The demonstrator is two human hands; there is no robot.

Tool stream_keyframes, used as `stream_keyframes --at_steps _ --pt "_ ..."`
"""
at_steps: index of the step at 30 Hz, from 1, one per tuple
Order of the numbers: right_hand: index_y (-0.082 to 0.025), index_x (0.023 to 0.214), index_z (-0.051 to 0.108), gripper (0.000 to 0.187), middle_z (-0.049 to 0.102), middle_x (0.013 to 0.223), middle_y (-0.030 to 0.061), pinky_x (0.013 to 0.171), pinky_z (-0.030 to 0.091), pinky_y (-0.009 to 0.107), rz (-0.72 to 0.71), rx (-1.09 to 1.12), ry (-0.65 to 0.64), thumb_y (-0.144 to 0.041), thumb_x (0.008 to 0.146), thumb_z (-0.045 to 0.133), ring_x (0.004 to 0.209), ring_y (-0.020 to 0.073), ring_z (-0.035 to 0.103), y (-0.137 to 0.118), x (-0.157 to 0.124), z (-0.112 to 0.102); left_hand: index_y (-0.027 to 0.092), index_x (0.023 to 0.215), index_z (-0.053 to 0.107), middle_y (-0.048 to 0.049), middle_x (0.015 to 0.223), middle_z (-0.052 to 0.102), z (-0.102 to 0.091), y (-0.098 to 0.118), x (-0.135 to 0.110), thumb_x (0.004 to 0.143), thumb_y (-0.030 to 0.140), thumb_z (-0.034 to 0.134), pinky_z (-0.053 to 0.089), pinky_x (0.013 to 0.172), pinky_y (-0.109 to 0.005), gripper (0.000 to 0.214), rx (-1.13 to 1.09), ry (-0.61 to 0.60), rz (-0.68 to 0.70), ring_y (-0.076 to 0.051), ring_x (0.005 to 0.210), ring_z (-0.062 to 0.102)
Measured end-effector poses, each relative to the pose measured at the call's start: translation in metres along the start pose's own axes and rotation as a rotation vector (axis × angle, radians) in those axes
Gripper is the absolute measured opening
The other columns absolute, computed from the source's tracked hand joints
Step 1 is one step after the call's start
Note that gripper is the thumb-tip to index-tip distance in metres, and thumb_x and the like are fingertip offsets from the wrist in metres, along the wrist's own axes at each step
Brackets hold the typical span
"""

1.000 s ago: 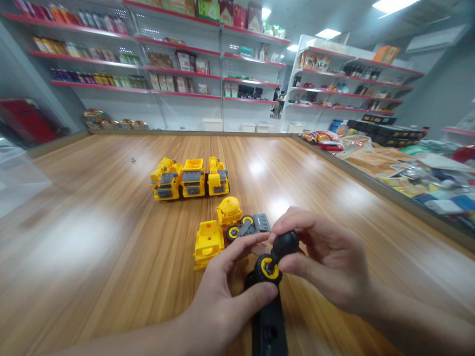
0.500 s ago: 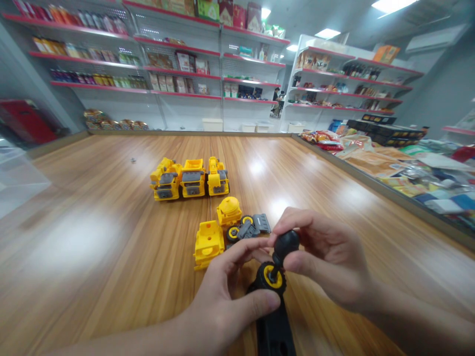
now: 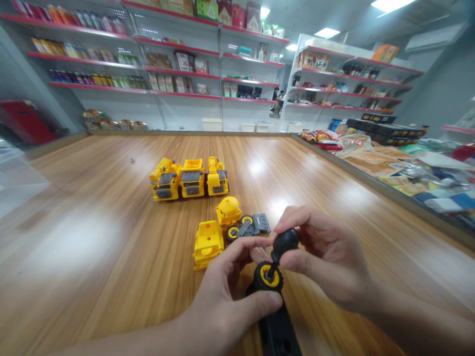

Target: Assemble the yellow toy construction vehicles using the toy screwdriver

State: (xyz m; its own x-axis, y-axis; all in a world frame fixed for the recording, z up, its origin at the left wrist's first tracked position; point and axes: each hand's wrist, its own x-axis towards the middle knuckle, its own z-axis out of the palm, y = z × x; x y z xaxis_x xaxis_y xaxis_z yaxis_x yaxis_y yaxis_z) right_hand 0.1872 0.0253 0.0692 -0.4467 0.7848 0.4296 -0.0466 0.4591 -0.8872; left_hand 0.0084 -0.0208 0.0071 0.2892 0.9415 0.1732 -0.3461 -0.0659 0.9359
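My right hand [image 3: 326, 257] grips the round black handle of a small screwdriver [image 3: 285, 244] between thumb and fingers. Its tip sits in the yellow hub of a black toy wheel [image 3: 267, 276]. That wheel is on a long black toy truck chassis [image 3: 278, 329], which my left hand [image 3: 233, 291] holds, thumb on the near side of the wheel. Just beyond are a yellow cab part [image 3: 208, 244], a yellow mixer drum part [image 3: 228, 210], loose wheels [image 3: 233, 233] with yellow hubs and a grey plastic piece [image 3: 261, 223].
Three yellow toy trucks [image 3: 192, 178] stand in a row farther back on the wooden table [image 3: 111, 267]. A clear plastic box [image 3: 20, 178] is at the left edge. Packaged goods [image 3: 382, 163] lie past the right rim, and stocked shelves [image 3: 181, 74] stand behind.
The wheel and screwdriver tip have shifted slightly left, and the near end of the chassis has swung a little right. Both hands keep their grip.
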Motion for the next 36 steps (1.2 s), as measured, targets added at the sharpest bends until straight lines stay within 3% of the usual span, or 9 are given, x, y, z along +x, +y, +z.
stream_keyframes --at_steps 6,11,16,22,28,32,36 --pt "-0.024 0.125 0.059 0.029 0.068 0.106 0.0065 0.074 0.056 0.028 -0.048 0.072 -0.109 -0.021 0.097 0.054 0.088 0.0155 0.066 0.002 -0.002 -0.004 0.027 0.129 0.056 -0.0055 0.105 0.060 -0.001 0.002 0.002 0.076 0.026 0.078 0.043 0.097 -0.039 0.057 -0.035 -0.005 0.018 -0.024 0.106 0.056" --pt "-0.022 0.108 0.067 0.021 0.066 0.088 0.0037 0.069 0.055 0.028 -0.058 0.019 -0.065 -0.027 0.088 0.069 0.082 0.0166 0.064 -0.001 -0.003 -0.004 0.028 0.123 0.057 -0.0030 0.097 0.061 0.001 0.004 0.002 0.078 0.023 0.076 0.043 0.092 -0.035 0.049 -0.054 -0.016 0.020 -0.019 0.097 0.057" --pt "-0.025 0.119 0.063 0.025 0.068 0.100 0.0055 0.071 0.055 0.029 -0.069 0.057 -0.118 -0.025 0.095 0.058 0.086 0.0163 0.065 -0.003 -0.001 -0.004 0.026 0.122 0.055 -0.0032 0.098 0.059 0.000 0.006 0.002 0.079 0.026 0.075 0.044 0.088 -0.033 0.047 -0.070 -0.026 0.008 -0.019 0.097 0.055" --pt "-0.022 0.098 0.068 0.024 0.062 0.080 0.0000 0.058 0.048 0.022 -0.039 0.015 -0.012 -0.027 0.078 0.080 0.070 0.0117 0.059 0.001 0.001 -0.002 0.025 0.119 0.056 -0.0028 0.097 0.060 0.001 0.007 0.004 0.080 0.026 0.075 0.042 0.091 -0.034 0.043 -0.041 -0.057 -0.003 -0.019 0.098 0.055" --pt "-0.022 0.101 0.066 0.013 0.066 0.088 0.0013 0.064 0.052 0.020 -0.005 0.011 0.083 -0.023 0.088 0.068 0.076 0.0107 0.063 0.004 0.002 -0.004 0.023 0.122 0.054 -0.0095 0.113 0.064 -0.002 0.005 0.004 0.087 0.031 0.066 0.045 0.089 -0.037 0.038 -0.173 -0.115 -0.101 -0.022 0.100 0.061" --pt "-0.020 0.101 0.067 0.010 0.066 0.087 0.0016 0.054 0.046 0.015 0.035 0.034 0.116 -0.022 0.091 0.064 0.065 0.0062 0.057 0.010 0.005 -0.008 0.021 0.127 0.051 -0.0123 0.107 0.069 -0.003 0.004 0.006 0.090 0.034 0.062 0.048 0.079 -0.033 0.041 -0.193 -0.163 -0.082 -0.020 0.089 0.064" --pt "-0.020 0.104 0.066 0.014 0.063 0.086 0.0019 0.046 0.039 0.015 0.069 0.094 0.101 -0.026 0.094 0.061 0.057 0.0044 0.049 0.014 0.004 -0.010 0.019 0.122 0.054 -0.0093 0.098 0.070 0.000 0.003 0.009 0.091 0.030 0.061 0.049 0.076 -0.028 0.034 -0.175 -0.080 -0.118 -0.016 0.084 0.063"
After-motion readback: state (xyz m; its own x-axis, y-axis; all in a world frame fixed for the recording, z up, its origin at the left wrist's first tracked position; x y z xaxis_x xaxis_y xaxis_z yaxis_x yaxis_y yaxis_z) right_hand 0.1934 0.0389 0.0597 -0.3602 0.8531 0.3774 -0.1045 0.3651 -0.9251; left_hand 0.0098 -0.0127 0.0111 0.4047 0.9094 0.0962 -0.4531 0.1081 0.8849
